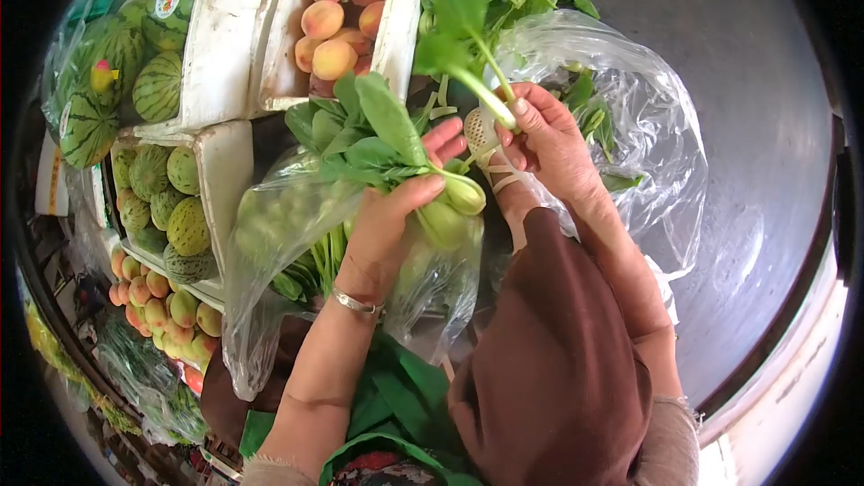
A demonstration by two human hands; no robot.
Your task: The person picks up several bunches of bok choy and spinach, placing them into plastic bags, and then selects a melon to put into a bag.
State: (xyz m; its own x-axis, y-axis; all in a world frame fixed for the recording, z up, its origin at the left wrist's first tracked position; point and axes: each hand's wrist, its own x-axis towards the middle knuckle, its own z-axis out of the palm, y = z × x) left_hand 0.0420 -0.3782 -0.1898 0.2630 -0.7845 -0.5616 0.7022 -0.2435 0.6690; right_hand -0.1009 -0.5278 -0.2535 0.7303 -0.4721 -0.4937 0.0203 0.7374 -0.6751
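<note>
Left hand (385, 214) half-curled, thumb clamping bok choy (443, 194) over clear bag (261, 238); leaves splay left, pale base points right. Right hand (560, 146), just beside, pinches loose leaf stalks (482, 97) between thumb and fingers, blades angled away.

The plastic bag (661, 117) at the upper right is transparent, crinkled and glossy. The bracelet (355, 303) near the centre is shiny, silvery metal. The brown trousers (558, 360) at the lower centre are of matt cloth. The watermelon (157, 87) at the upper left has smooth rind.
</note>
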